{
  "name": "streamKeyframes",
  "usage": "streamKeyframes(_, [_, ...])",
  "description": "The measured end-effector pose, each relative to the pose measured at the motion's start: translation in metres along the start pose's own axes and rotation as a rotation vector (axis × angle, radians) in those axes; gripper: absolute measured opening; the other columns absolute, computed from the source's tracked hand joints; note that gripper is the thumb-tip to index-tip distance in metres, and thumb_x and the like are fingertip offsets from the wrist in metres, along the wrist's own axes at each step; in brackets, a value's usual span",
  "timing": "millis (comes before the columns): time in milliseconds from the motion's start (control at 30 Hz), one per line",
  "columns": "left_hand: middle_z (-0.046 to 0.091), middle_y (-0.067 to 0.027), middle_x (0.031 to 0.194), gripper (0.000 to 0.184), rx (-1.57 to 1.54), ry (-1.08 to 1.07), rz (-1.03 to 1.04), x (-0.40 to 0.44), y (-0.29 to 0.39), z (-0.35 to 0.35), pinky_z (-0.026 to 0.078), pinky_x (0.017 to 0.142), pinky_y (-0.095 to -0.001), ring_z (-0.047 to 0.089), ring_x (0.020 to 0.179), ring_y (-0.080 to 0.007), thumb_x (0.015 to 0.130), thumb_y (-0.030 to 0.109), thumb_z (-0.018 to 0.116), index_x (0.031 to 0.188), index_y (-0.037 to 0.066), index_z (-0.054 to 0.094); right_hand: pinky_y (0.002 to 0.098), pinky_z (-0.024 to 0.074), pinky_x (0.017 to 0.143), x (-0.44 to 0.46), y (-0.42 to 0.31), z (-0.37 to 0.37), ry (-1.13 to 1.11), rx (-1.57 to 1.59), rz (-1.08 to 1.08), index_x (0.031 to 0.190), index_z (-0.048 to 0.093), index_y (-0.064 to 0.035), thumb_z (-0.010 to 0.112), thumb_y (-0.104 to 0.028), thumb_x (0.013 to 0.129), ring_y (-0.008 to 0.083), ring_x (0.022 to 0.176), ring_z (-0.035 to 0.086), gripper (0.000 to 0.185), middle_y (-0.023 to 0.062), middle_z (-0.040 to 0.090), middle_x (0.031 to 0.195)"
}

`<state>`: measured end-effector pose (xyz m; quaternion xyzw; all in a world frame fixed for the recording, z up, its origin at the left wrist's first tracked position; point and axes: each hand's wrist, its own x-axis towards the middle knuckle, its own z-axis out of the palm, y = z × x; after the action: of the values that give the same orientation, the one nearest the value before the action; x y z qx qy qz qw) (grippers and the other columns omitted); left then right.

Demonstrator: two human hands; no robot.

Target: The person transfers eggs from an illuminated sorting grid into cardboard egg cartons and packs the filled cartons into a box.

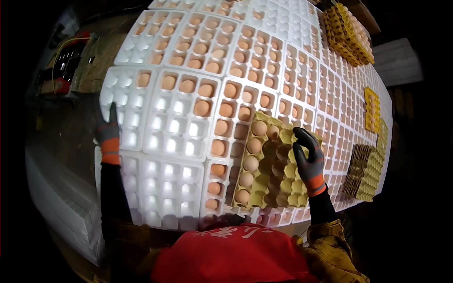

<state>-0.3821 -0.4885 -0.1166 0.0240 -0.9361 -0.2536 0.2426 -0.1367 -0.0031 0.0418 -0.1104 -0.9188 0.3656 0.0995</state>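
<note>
My left hand [109, 134], in a black and orange glove, has its fingers apart at the left edge of a white foam tray [107, 101], holding nothing. That tray has one egg [143, 79] in its top right pocket. My right hand [309, 158], gloved alike, is at the right part of a yellow-green egg carton [257, 200], thumb and fingers curled; whether an egg is between them is hidden. The carton lies over the foam trays, with several eggs down its left column and a few farther right. Left of it, a foam tray [152, 118] is partly filled.
More foam trays [207, 26], many holding eggs, cover the surface to the back and right. Stacked yellow cartons [337, 33] with eggs stand at the back right, a carton stack [363, 174] at the right. White foam [66, 207] stands at the lower left.
</note>
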Motion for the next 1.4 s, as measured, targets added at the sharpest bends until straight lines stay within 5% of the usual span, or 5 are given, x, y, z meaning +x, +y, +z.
streamKeyframes(267, [0.051, -0.0150, 0.149, 0.068, -0.025, -0.253, 0.098, 0.011, -0.147, 0.035, 0.038, 0.113, -0.0391, 0.047, 0.138, -0.0297, 0.096, 0.045, 0.064, 0.147, 0.004, 0.046, 0.0311, 0.0527, 0.086, -0.078, 0.019, -0.027, 0.009, 0.141, 0.141, 0.129, 0.064, -0.0050, 0.064, -0.001, 0.092, 0.0190, 0.100, 0.068, 0.038, 0.0109, 0.066, 0.121])
streamKeyframes(833, [0.060, -0.0137, 0.128, 0.043, 0.162, -0.757, 1.012, -0.228, 0.277, -0.076, 0.047, 0.093, -0.0423, 0.060, 0.108, -0.0308, 0.088, 0.027, 0.064, 0.129, 0.015, 0.062, 0.0341, 0.0524, 0.086, -0.078, 0.025, 0.016, -0.266, 1.075, 0.349, 0.116, 0.065, -0.0028, 0.064, -0.017, 0.093, 0.0174, 0.098, 0.064, 0.026, 0.0033, 0.064, 0.108])
streamKeyframes(1100, [0.061, -0.0072, 0.115, 0.050, -1.264, -0.928, -0.540, -0.192, 0.239, -0.085, 0.055, 0.086, -0.0299, 0.063, 0.098, -0.0179, 0.078, 0.007, 0.077, 0.122, 0.003, 0.054, 0.0424, 0.0521, 0.084, -0.046, 0.000, 0.066, -0.284, -0.213, -0.143, 0.118, 0.062, -0.0121, 0.076, -0.029, 0.080, 0.0324, 0.101, 0.062, 0.044, 0.0149, 0.060, 0.110])
streamKeyframes(1267, [0.060, -0.0091, 0.124, 0.039, -0.360, -0.569, 0.605, -0.176, 0.300, -0.049, 0.054, 0.087, -0.0389, 0.063, 0.106, -0.0268, 0.091, 0.022, 0.064, 0.129, 0.015, 0.059, 0.0279, 0.0538, 0.067, -0.031, 0.032, 0.009, -0.077, 1.232, 0.385, 0.127, 0.061, -0.0080, 0.065, -0.001, 0.082, 0.0134, 0.083, 0.064, 0.046, 0.0055, 0.063, 0.107])
streamKeyframes(1400, [0.058, -0.0090, 0.125, 0.040, 0.114, -0.636, 0.866, -0.170, 0.319, -0.018, 0.054, 0.078, -0.0405, 0.062, 0.106, -0.0271, 0.089, 0.021, 0.063, 0.128, 0.019, 0.061, 0.0378, 0.0560, 0.079, 0.012, 0.040, 0.011, -0.105, -0.022, -0.127, 0.128, 0.061, -0.0147, 0.073, -0.012, 0.081, 0.0252, 0.094, 0.066, 0.048, 0.0094, 0.055, 0.130])
